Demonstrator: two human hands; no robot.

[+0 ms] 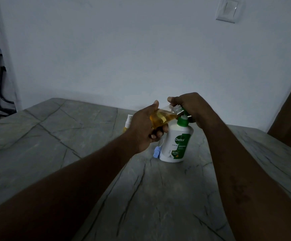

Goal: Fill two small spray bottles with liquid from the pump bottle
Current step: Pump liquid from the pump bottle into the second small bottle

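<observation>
From the head view: grips a small clear spray bottle (162,119) in the left hand (141,129), fingers wrapped round it, tipping its open neck up to the spout of the Dettol pump bottle (174,145). Curls the right hand (191,110) over that bottle's green top, as if to push down. Looks about half full of yellow liquid, so likely needs more pumps. Leaves the blue spray top (156,151) lying on the table just beside the pump bottle, not yet screwed on. Shows a second small spray bottle (126,124) behind the left hand, white cap on and yellow inside, so probably done. Keeps everything near the far edge of the grey marble table (71,136), close to the wall (141,66), with lots of bare top in front and to the left.
</observation>
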